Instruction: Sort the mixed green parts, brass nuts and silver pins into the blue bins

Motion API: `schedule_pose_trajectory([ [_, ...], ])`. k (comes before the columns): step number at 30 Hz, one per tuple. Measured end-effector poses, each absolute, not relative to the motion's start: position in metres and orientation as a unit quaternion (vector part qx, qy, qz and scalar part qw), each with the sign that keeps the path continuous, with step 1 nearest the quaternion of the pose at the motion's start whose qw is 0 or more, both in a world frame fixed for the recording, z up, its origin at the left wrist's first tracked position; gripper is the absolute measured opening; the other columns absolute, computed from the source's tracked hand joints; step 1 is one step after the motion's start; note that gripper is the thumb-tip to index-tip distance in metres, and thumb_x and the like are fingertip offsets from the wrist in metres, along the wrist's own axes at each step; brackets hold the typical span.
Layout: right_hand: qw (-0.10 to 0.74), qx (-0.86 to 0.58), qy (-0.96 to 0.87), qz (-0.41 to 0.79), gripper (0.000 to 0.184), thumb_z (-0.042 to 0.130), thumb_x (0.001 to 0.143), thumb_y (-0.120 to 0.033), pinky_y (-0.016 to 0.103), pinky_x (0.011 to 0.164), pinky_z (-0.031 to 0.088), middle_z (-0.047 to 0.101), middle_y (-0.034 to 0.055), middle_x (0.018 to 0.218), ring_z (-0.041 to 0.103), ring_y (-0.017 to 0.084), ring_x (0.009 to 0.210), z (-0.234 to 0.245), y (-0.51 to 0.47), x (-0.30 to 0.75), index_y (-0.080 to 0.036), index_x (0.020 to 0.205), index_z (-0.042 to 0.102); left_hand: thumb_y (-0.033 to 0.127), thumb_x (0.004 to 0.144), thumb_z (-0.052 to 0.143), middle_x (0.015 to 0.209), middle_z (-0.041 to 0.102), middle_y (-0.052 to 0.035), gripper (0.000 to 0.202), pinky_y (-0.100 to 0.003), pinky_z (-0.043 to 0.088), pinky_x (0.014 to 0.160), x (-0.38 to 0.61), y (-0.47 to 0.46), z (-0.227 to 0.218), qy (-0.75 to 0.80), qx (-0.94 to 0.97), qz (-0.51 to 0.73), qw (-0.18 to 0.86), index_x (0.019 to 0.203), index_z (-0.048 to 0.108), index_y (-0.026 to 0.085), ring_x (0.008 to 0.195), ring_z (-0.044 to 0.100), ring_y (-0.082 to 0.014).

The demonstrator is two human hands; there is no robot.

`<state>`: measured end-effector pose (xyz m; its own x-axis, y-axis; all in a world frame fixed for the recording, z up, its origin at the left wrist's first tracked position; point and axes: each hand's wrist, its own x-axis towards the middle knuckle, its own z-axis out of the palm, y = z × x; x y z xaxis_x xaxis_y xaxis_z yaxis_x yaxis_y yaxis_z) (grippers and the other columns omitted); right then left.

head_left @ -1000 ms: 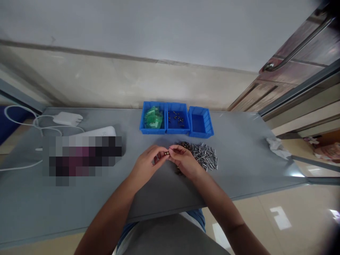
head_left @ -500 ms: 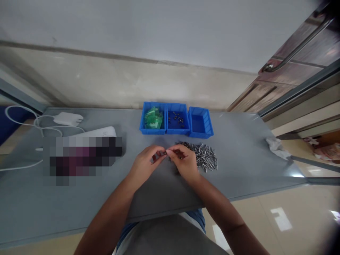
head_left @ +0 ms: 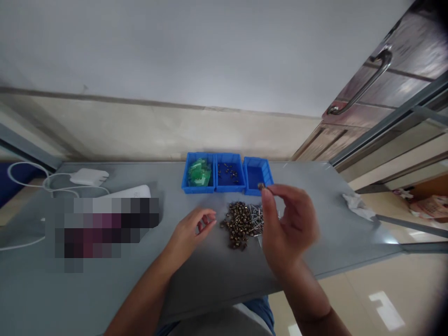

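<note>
The right hand (head_left: 290, 228), nearer the rightmost blue bin (head_left: 254, 173), pinches a small brass-coloured fitting (head_left: 261, 186) that overlaps the bin's near edge in view; its long axis is too blurred to tell. The left hand (head_left: 191, 231), loosely curled and apparently empty, sits left of the brass-coloured pile (head_left: 240, 225).

Small-parts assembly workspace, workshop-like; building type unclear. Signs: grey bench (head_left: 315, 233) against wall (head_left: 140, 128); three blue plastic bins (head_left: 229, 189) along back edge; brass-coloured fittings (head_left: 240, 225) and silver metal pins (head_left: 256, 216) heaped loose midway to front edge; white power adapter (head_left: 88, 177) near back left corner. Glossy floor tiles (head_left: 360, 284) below front edge.
</note>
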<state>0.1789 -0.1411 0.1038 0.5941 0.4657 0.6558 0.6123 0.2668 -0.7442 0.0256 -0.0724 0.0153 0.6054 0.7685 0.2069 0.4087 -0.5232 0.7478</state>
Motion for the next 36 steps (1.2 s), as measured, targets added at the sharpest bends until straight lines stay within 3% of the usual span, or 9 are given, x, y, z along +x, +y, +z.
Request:
schedule_pose_trajectory([
  [2,0.616,-0.639,-0.455,-0.067,0.006,0.054,0.077,-0.021,0.034,0.075,0.042,0.058,0.0026,0.08,0.053,0.016,0.078,0.098,-0.123,0.189,-0.022,0.082,0.057,0.018,0.08,0.05,0.084,0.059,0.0007,0.013,-0.021,0.048,0.059,0.025,-0.073,0.015,0.348,0.831,0.269,0.342,0.093,0.052,0.021,0.067,0.056,-0.0094],
  [5,0.558,-0.685,-0.465,-0.05,0.01,0.051,0.079,-0.026,0.032,0.074,0.041,0.06,0.0034,0.078,0.052,0.017,0.079,0.074,-0.098,0.203,-0.02,0.079,0.059,0.019,0.081,0.049,0.085,0.058,0.0004,0.013,-0.021,0.047,0.06,0.023,-0.073,0.014,0.341,0.831,0.273,0.344,0.094,0.051,0.021,0.068,0.056,-0.0092],
  [13,0.432,-0.723,-0.539,0.007,0.011,0.051,0.076,-0.018,0.032,0.074,0.038,0.064,0.0037,0.076,0.048,0.021,0.083,0.02,-0.066,0.218,-0.02,0.073,0.061,0.017,0.082,0.047,0.085,0.056,0.0008,0.013,-0.022,0.046,0.062,0.024,-0.073,0.011,0.33,0.843,0.25,0.344,0.094,0.05,0.021,0.069,0.053,-0.0092],
  [17,0.392,-0.73,-0.559,0.021,0.012,0.051,0.075,-0.017,0.033,0.076,0.037,0.065,0.0029,0.078,0.048,0.022,0.085,0.016,-0.064,0.221,-0.02,0.073,0.062,0.018,0.083,0.046,0.086,0.055,0.0006,0.014,-0.022,0.045,0.063,0.023,-0.072,0.01,0.331,0.844,0.24,0.348,0.096,0.049,0.021,0.07,0.053,-0.0095],
  [24,0.43,-0.718,-0.548,0.011,0.015,0.047,0.078,-0.02,0.033,0.078,0.036,0.064,0.0034,0.079,0.049,0.02,0.086,0.018,-0.091,0.217,-0.021,0.076,0.062,0.018,0.082,0.046,0.084,0.056,0.0007,0.014,-0.022,0.045,0.062,0.022,-0.071,0.007,0.335,0.847,0.239,0.337,0.095,0.05,0.022,0.068,0.053,-0.0098],
  [31,0.277,-0.751,-0.593,0.088,0.011,0.056,0.07,-0.017,0.035,0.075,0.034,0.062,0.0061,0.082,0.047,0.022,0.083,-0.005,-0.108,0.215,-0.02,0.076,0.065,0.02,0.083,0.045,0.087,0.057,0.0001,0.015,-0.022,0.045,0.062,0.023,-0.071,0.007,0.336,0.849,0.238,0.331,0.098,0.05,0.022,0.07,0.054,-0.0097],
  [36,0.216,-0.76,-0.605,0.095,0.012,0.058,0.071,-0.019,0.035,0.073,0.033,0.06,0.0076,0.083,0.043,0.023,0.084,-0.004,-0.106,0.217,-0.022,0.079,0.067,0.019,0.082,0.046,0.086,0.057,0.0007,0.015,-0.021,0.045,0.062,0.024,-0.071,0.008,0.336,0.849,0.239,0.329,0.097,0.05,0.022,0.069,0.054,-0.0094],
])
